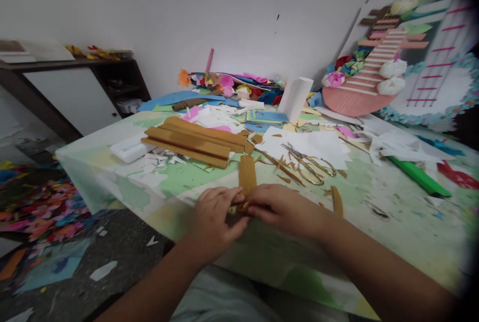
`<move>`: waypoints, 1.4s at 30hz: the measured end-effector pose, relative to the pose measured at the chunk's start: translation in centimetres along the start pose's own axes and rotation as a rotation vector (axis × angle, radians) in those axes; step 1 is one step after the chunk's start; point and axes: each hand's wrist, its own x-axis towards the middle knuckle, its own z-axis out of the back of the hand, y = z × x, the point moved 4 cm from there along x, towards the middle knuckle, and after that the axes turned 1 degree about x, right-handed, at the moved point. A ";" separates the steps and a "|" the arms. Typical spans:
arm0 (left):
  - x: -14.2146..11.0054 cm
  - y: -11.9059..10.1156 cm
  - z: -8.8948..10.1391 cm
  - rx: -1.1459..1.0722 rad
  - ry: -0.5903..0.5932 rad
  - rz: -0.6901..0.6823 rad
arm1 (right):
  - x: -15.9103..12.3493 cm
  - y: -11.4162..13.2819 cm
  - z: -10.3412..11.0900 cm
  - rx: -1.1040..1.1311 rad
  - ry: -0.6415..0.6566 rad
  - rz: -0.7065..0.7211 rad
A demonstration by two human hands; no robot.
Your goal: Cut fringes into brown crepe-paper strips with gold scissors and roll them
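Note:
My left hand (pixel 218 212) and my right hand (pixel 277 210) meet at the table's near edge. Both have their fingers closed on the near end of a brown paper strip (pixel 247 175), which stretches away from me over the tabletop. The pinched end is partly hidden by my fingers. Beyond the strip lie folded brown paper sheets (pixel 190 140). Gold-handled scissors (pixel 309 162) rest to the right of the strip, their blades pointing away to the left. A curved brown paper scrap (pixel 337 201) lies near my right forearm.
White paper sheets (pixel 318 145), a white roll (pixel 295 98) and a green roll (pixel 419 176) lie on the patterned tablecloth (pixel 149 202). Coloured paper flowers (pixel 232 85) line the wall. A pink paper guitar shape (pixel 364 95) leans at back right. Colourful scraps (pixel 45 212) cover the floor at left.

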 end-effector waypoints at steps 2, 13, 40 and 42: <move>-0.1 0.1 0.0 0.010 -0.027 -0.004 | 0.1 -0.7 0.0 0.004 -0.037 -0.109; -1.7 0.1 -0.6 0.062 -0.159 -0.124 | 0.8 -1.4 -0.2 -0.076 -0.134 -0.229; -1.5 -0.1 -1.0 0.048 -0.106 -0.105 | 0.9 -2.3 -0.2 -0.148 -0.212 -0.269; -1.4 -0.1 -0.9 0.047 -0.106 -0.112 | 0.9 -2.2 -0.2 -0.165 -0.213 -0.273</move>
